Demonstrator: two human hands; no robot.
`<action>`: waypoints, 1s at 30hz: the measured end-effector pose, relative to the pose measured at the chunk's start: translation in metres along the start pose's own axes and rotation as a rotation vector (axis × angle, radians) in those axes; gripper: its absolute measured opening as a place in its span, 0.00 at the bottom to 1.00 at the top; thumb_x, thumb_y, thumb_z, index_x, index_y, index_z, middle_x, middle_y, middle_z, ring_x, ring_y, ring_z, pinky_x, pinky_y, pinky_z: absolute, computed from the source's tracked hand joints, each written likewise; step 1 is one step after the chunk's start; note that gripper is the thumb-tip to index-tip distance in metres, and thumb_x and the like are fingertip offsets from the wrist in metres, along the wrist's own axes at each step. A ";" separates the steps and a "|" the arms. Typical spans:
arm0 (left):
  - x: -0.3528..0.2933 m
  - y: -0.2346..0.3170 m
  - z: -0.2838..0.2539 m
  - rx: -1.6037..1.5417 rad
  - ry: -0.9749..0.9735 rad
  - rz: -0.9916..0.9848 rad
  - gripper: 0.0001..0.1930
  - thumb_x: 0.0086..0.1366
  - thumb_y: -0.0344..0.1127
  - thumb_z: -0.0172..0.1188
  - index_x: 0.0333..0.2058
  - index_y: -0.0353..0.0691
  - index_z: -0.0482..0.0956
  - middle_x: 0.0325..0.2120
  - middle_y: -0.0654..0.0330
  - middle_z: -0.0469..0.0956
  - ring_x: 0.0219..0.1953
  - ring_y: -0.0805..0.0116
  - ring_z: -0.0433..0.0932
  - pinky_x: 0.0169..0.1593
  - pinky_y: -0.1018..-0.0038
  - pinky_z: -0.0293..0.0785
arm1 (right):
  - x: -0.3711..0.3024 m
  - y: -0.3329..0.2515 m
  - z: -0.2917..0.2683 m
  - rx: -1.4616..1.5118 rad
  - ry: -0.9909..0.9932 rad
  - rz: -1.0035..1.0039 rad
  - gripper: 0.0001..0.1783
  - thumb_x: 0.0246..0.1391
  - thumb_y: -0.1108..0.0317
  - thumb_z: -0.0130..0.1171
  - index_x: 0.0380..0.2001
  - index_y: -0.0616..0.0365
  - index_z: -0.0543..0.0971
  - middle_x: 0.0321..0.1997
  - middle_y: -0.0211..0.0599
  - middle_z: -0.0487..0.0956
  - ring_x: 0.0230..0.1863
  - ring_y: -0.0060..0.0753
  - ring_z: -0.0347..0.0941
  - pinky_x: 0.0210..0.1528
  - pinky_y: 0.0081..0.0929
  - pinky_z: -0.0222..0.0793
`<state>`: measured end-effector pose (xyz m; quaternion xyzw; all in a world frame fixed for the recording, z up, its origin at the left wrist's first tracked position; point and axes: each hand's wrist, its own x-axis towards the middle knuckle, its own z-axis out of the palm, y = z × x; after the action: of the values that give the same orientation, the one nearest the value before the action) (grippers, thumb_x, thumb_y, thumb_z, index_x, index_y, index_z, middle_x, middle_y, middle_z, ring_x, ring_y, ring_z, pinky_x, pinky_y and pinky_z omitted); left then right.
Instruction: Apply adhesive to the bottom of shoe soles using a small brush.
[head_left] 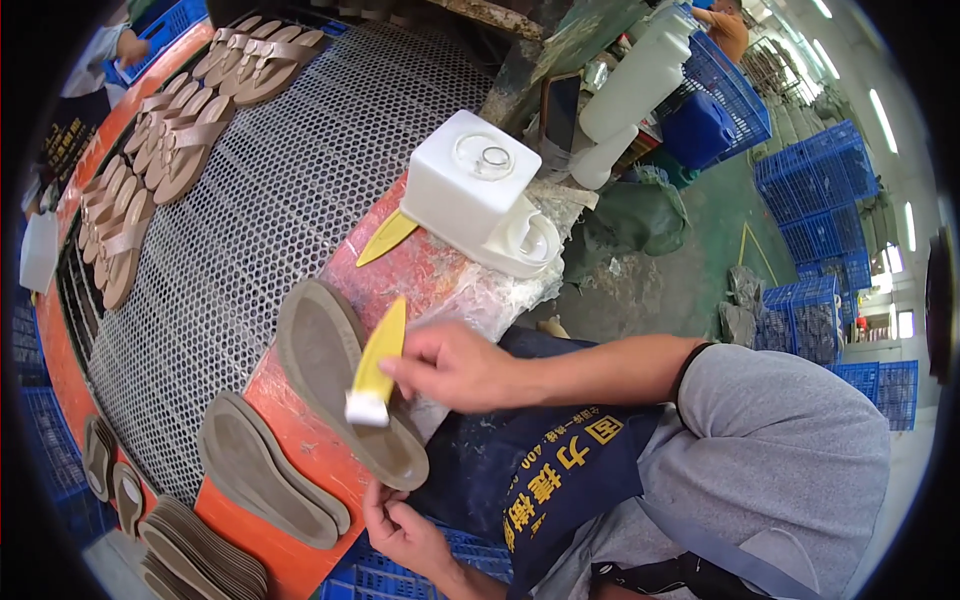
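Observation:
My right hand [450,365] grips a brush with a yellow pointed handle [382,345] and a white end [367,408]. The white end is over a grey-brown shoe sole [325,350], slightly blurred; I cannot tell whether it touches. My left hand [400,525] pinches the near end of that sole at its edge, tilting it above the orange table edge. Beside it lie two more soles [265,470], one partly over the other. A white plastic dispenser bottle [470,180] with a round opening at its lower side rests beyond my right hand.
A second yellow handle [388,237] lies by the bottle. Strapped sandals [185,150] stand in rows on the perforated metal belt [230,270]. Stacked soles [200,550] sit at lower left. Blue crates [815,190] are at right; another person's hand [130,48] shows at upper left.

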<state>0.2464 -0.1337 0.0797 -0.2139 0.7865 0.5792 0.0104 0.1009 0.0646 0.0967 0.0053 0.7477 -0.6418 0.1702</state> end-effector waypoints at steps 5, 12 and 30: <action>-0.001 0.020 0.018 -0.094 0.189 0.050 0.19 0.73 0.28 0.53 0.59 0.28 0.76 0.49 0.48 0.82 0.42 0.65 0.78 0.50 0.73 0.75 | 0.052 0.004 -0.019 0.099 0.336 -0.098 0.17 0.70 0.63 0.58 0.25 0.58 0.82 0.22 0.26 0.80 0.22 0.17 0.68 0.26 0.19 0.65; 0.012 0.035 0.043 0.251 0.159 0.274 0.34 0.68 0.31 0.62 0.70 0.30 0.62 0.63 0.44 0.72 0.58 0.54 0.75 0.62 0.68 0.70 | 0.080 -0.012 -0.025 -0.057 0.242 -0.144 0.17 0.69 0.63 0.58 0.25 0.58 0.83 0.22 0.27 0.81 0.20 0.19 0.68 0.25 0.20 0.65; 0.016 0.031 0.040 0.387 0.185 0.239 0.45 0.62 0.30 0.69 0.73 0.27 0.54 0.69 0.32 0.63 0.68 0.39 0.69 0.70 0.57 0.67 | 0.145 -0.032 -0.012 -0.209 0.095 -0.264 0.15 0.66 0.64 0.59 0.25 0.57 0.84 0.21 0.26 0.82 0.19 0.22 0.70 0.24 0.25 0.68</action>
<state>0.2116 -0.0950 0.0907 -0.1652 0.9003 0.3927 -0.0894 -0.0460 0.0400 0.0906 -0.0803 0.8117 -0.5765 0.0484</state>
